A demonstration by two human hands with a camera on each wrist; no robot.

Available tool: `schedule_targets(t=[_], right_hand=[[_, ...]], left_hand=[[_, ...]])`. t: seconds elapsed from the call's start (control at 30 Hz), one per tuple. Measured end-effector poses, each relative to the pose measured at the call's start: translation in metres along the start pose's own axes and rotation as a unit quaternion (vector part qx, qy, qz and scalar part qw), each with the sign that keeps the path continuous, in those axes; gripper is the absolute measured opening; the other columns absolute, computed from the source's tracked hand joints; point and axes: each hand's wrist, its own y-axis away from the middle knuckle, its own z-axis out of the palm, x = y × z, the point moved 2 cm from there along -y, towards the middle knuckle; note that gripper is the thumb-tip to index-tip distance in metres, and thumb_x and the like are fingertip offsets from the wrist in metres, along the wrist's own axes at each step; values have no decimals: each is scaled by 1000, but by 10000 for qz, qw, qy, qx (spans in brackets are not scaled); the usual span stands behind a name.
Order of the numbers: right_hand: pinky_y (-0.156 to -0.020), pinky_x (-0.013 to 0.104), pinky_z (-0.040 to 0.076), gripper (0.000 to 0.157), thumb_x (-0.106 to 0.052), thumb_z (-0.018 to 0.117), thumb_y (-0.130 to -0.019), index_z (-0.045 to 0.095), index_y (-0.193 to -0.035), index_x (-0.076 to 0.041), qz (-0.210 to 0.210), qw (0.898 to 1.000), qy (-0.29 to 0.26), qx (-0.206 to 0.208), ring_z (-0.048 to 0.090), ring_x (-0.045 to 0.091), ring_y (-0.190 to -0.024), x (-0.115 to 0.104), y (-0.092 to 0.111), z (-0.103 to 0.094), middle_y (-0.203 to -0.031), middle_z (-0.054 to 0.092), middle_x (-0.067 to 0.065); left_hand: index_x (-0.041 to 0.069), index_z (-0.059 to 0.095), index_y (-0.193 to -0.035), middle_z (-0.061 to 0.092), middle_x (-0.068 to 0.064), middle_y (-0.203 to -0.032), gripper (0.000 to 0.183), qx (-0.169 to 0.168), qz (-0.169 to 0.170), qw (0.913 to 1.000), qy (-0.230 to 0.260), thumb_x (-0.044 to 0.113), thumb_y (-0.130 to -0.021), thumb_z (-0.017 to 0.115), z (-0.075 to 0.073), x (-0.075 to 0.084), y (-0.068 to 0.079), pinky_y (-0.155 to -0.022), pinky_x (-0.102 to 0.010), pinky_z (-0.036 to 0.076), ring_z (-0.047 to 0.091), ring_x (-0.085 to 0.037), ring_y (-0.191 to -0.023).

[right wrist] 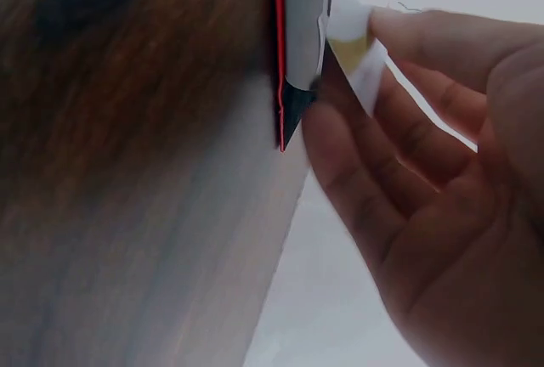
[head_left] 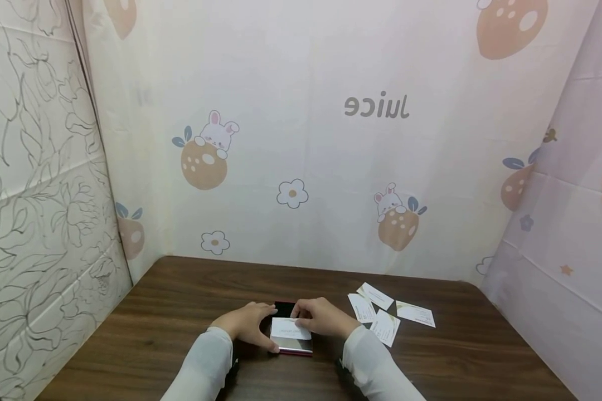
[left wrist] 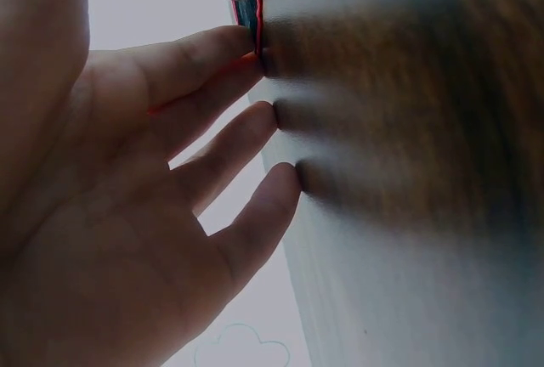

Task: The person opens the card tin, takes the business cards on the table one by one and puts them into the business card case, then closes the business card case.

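A slim card case (head_left: 283, 308) with red edges, a black inside and a silvery near part lies open on the table. My left hand (head_left: 246, 325) grips its left side, thumb at the near corner and forefinger farther back; the other fingertips (left wrist: 287, 176) rest on the tabletop in the left wrist view. Over the case, my right hand (head_left: 326, 318) pinches a white business card (head_left: 287, 329) at its right end, between thumb and fingers. That card shows a gold patch in the right wrist view, beside the case's red edge (right wrist: 279, 36). Whether the card touches the case cannot be told.
Several white business cards with gold corners, such as the far-right card (head_left: 415, 313), lie spread to the right of my right hand, some overlapping. The dark wooden table (head_left: 180, 301) meets a printed curtain (head_left: 291, 139) behind and curtains at both sides.
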Motion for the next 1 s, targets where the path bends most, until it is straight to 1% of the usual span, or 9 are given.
schedule_targets(t=[0.13, 0.27, 0.43, 0.5, 0.57, 0.7, 0.8, 1.0], right_hand=[[-66, 21, 48, 7, -9, 70, -94, 70, -98, -14, -58, 9996, -33, -281, 53, 1, -68, -3, 3, 2, -78, 60, -13], [-69, 21, 49, 6, -10, 71, -93, 71, -97, -15, -39, 9992, -28, -397, 56, 1, -72, -3, 5, 3, -80, 62, -13], [-73, 23, 50, 9, -7, 68, -94, 72, -95, -16, -117, 9991, 213, -355, 55, 1, -77, -3, 4, 3, -92, 68, -8], [-73, 23, 50, 10, -6, 67, -94, 72, -95, -15, -189, 9989, 308, -315, 54, 1, -77, -2, 4, 3, -94, 68, -6], [-71, 22, 49, 11, -4, 68, -93, 73, -94, -14, -222, 9988, 331, -291, 53, 1, -75, -2, 4, 5, -91, 67, -6], [-69, 20, 48, 15, 0, 70, -90, 75, -96, -13, -206, 9990, 309, -244, 51, -1, -73, 1, 2, 8, -84, 63, -10], [-70, 20, 49, 17, 1, 70, -89, 75, -97, -13, -186, 9991, 298, -229, 52, -1, -73, 1, 2, 8, -83, 62, -12], [-71, 20, 49, 18, 0, 68, -91, 75, -101, -12, -236, 9989, 328, -256, 51, -1, -73, -2, 5, 6, -85, 62, -11]], left_hand=[[7, 50, -147, 46, -11, -151, 93, -1, 45, 10000, 20, 51, -73, 86, 0, 0, 1, -107, -54, 38, 39, -34, -138], [7, 50, -147, 46, -11, -151, 94, 6, 89, 10000, 39, 51, -72, 86, 0, -1, 1, -108, -54, 38, 39, -34, -138], [7, 50, -147, 45, -12, -151, 93, -2, 95, 9999, 33, 51, -73, 86, 1, -2, -1, -108, -54, 38, 38, -34, -139], [7, 50, -147, 45, -11, -151, 94, 6, 105, 9999, 25, 52, -73, 85, 0, -2, -1, -108, -53, 38, 39, -34, -138], [7, 50, -147, 45, -12, -151, 94, 17, 105, 9999, 39, 52, -73, 86, 1, -2, 0, -108, -54, 38, 39, -34, -138], [6, 50, -146, 45, -12, -151, 93, 45, 102, 9999, 90, 50, -73, 87, -1, 0, 2, -106, -56, 39, 39, -34, -138], [6, 51, -146, 45, -13, -151, 92, 46, 84, 9999, 114, 48, -73, 87, -1, 1, 3, -106, -56, 39, 39, -34, -138], [7, 50, -146, 45, -12, -151, 93, 32, 62, 9999, 105, 50, -73, 86, -1, 0, 2, -106, -56, 39, 39, -34, -138]])
